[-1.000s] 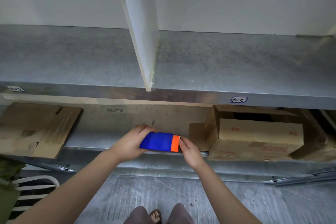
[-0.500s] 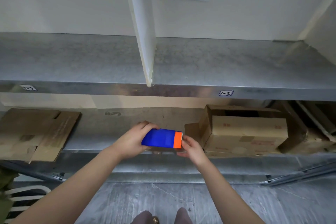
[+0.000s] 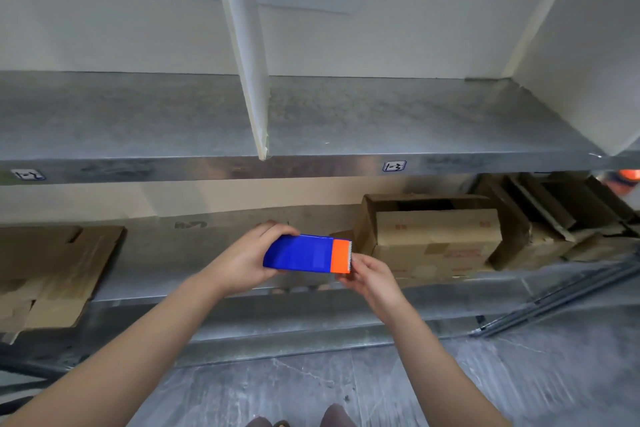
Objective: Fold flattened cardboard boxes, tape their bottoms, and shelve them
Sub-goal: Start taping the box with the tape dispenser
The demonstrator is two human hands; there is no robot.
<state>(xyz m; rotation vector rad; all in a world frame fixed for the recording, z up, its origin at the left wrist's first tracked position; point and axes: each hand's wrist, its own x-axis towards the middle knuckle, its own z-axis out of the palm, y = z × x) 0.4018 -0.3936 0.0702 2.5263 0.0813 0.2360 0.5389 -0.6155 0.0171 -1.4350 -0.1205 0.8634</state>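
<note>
Overhead, from nine to three o'clock, runs the upper shelf [image 3: 381,121], grey metal, with a white divider [image 3: 249,80] standing on it at twelve. Below it the lower shelf [image 3: 242,315] crosses the middle of the view, and the grey floor [image 3: 311,385] fills six o'clock. Flat cardboard [image 3: 59,270] lies on the lower shelf at nine. A box [image 3: 436,239], folded up with its top flaps loose, sits on the same shelf at three, with more cardboard stacked just beside it further right. At centre, in front of the lower shelf and just left of the box, is the blue dispenser [image 3: 301,253], held level with its orange toothed end pointing to three. The left hand [image 3: 242,260] grips the blue body, fingers curled over the top and thumb underneath. The right hand [image 3: 374,281] pinches at the orange end with thumb and fingertips. Small labels [image 3: 394,166] mark the upper shelf's front edge at two and nine.
</note>
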